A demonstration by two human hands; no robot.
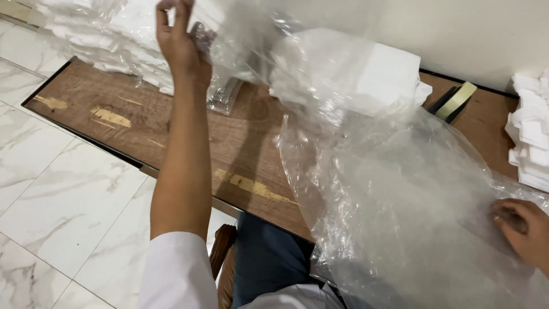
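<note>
My left hand (180, 48) is raised at the far left, fingers pinching the top edge of the large clear crinkled plastic bag (394, 189), which drapes across the right half of the worn brown wooden table (171, 123) down toward my lap. My right hand (523, 229) grips its near right corner through the film, fingers curled shut on it. I judge the bag thin, light and slippery, soft enough to collapse, so the edges and corners give the best hold. A folded white cloth bundle (372, 74) sits inside its upper part. Beyond lie more wrapped white cloths (108, 34) at far left, a stack of white cloth pieces (532, 137) at right, and a pale tape roll (457, 100) nearby.
</note>
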